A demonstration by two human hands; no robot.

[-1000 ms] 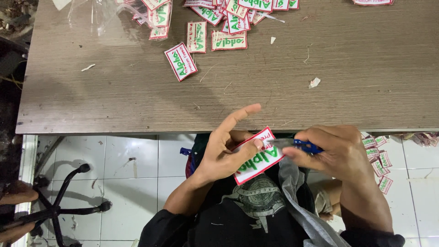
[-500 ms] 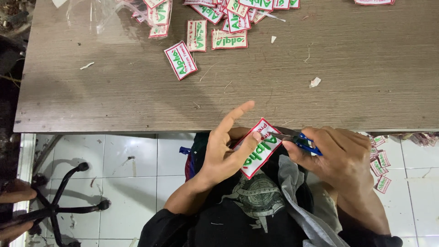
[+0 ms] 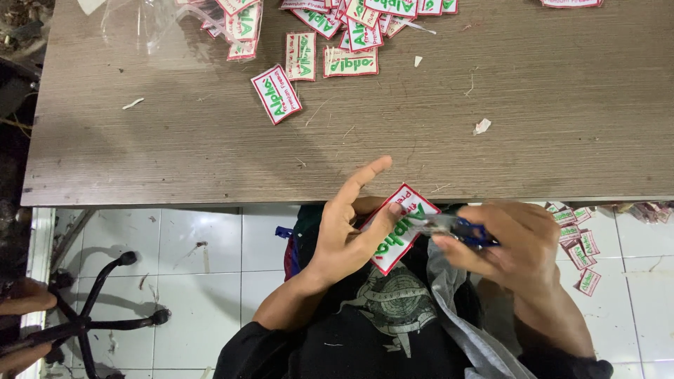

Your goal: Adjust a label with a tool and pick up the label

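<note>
White patch (image 3: 399, 228) pinched in left hand (image 3: 347, 231).

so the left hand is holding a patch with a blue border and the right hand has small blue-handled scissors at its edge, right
Not quite: the patch in the left hand has a red border, not blue, around a white face with green lettering. The head view shows it. The rest stands: the right hand holds small blue-handled scissors at the patch's edge, just below the wooden table.
</note>
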